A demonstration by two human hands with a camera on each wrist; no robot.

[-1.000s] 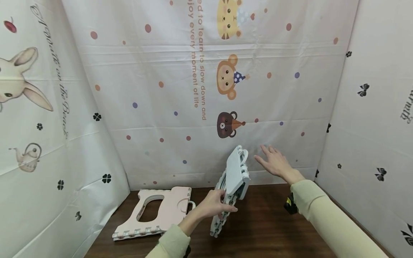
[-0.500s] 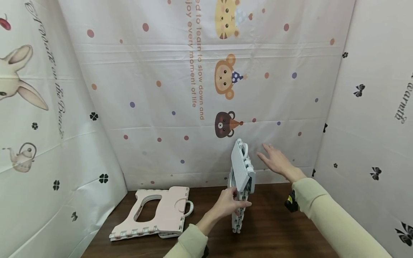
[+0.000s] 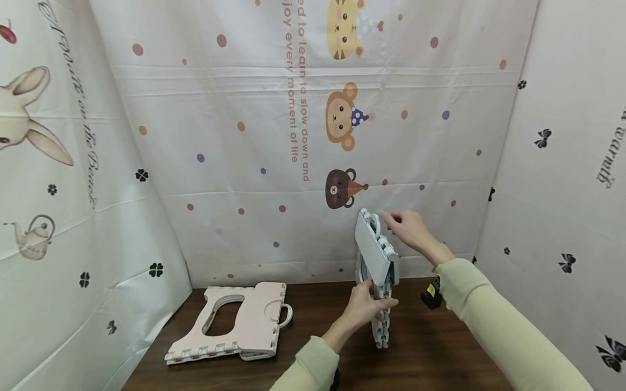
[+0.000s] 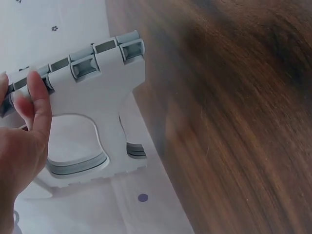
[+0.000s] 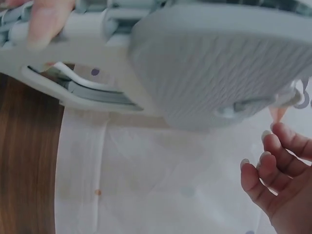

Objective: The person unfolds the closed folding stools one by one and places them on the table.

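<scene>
While left hand pinches it, blue-grey stool: near-vertical.
Right hand: fingers narrowed, empty, now nearer handle; only left hand steadies.

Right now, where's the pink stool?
In the head view, the pink stool lies on the brown table, left of centre near the bottom, left of the pale-blue stool.

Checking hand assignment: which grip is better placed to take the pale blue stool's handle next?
Likely the right grip: it is close beside the handle and appears to hold nothing. The left grip holds the pale blue stool lower down its edge and would probably have to let go first.
</scene>
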